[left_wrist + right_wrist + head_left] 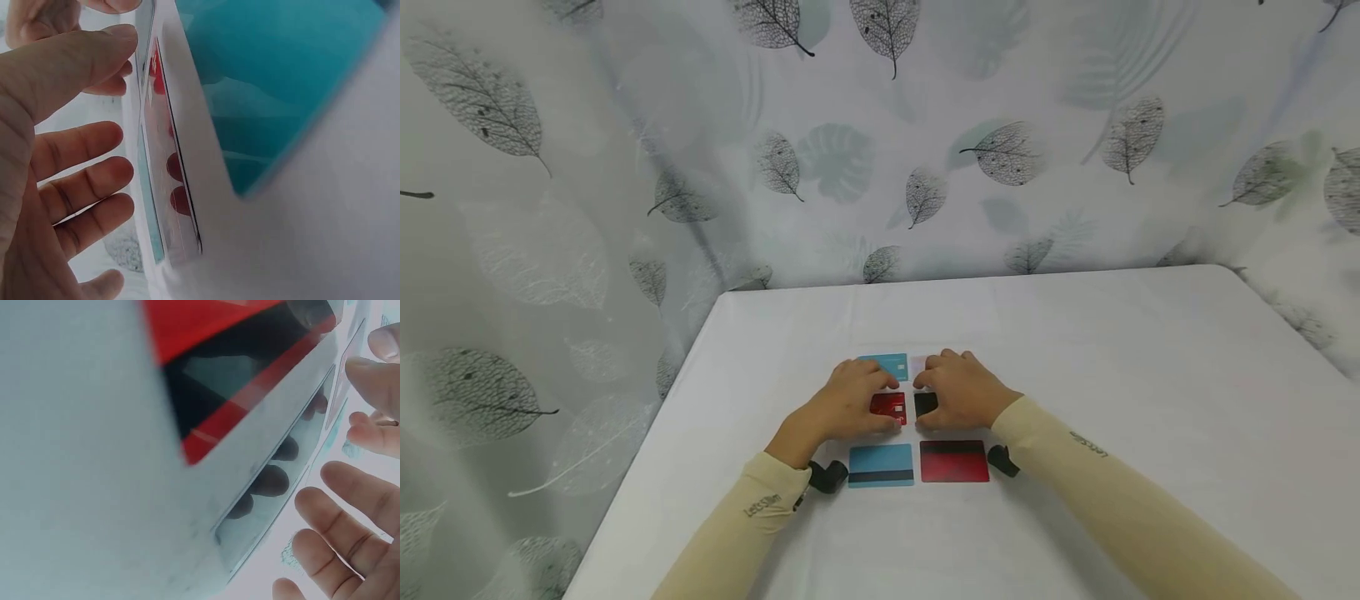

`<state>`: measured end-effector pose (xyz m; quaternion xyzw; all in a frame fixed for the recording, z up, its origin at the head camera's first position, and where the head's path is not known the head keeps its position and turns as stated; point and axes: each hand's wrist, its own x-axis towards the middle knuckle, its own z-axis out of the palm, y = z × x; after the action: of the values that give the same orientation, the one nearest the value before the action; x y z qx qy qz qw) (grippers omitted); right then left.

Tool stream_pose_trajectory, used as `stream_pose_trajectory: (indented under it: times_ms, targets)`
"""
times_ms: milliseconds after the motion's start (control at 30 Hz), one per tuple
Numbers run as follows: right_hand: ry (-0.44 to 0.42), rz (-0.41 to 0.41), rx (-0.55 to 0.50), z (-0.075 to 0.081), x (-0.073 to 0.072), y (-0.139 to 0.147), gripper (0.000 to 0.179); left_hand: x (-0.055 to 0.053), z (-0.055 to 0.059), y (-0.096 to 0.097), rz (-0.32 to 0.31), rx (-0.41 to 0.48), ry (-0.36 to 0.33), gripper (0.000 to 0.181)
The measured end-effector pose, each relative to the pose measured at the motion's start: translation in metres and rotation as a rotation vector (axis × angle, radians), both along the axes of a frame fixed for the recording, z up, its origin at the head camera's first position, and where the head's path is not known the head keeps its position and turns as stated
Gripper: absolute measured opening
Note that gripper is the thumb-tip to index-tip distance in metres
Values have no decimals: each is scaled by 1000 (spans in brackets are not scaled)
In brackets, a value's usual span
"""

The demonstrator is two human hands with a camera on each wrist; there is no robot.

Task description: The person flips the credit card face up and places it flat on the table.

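Several plastic cards lie on the white table in two columns. My left hand [852, 402] is over the left column, fingers loosely bent around a glossy red card [891, 406] with a chip. Beside it my right hand [962, 392] bends over a black card [925, 405], covering much of it. Behind them are a light blue card [893, 364] and a pale card [918, 365], both partly hidden by the hands. Nearer lie a striped blue card [881, 464] and a striped red card [954, 468]. Both wrist views show fingers spread, with nothing between them.
The white table [1075, 333] stretches around the cards, with its far edge near a leaf-patterned curtain [955, 167]. Black wrist cameras [829, 477] hang under both sleeved wrists, close beside the nearest cards.
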<state>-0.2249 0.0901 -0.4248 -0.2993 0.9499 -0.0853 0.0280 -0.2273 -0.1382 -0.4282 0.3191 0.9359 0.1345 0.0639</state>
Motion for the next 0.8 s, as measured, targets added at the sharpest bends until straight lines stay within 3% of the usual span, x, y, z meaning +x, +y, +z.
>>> stream_pose_trajectory:
  times_ms: [333, 800]
  targets:
    - [-35, -28, 10, -1, 4, 17, 49, -2, -5, 22, -44, -6, 23, 51]
    - [7, -28, 9, -3, 4, 35, 44, -1, -3, 44, -73, -50, 52, 46]
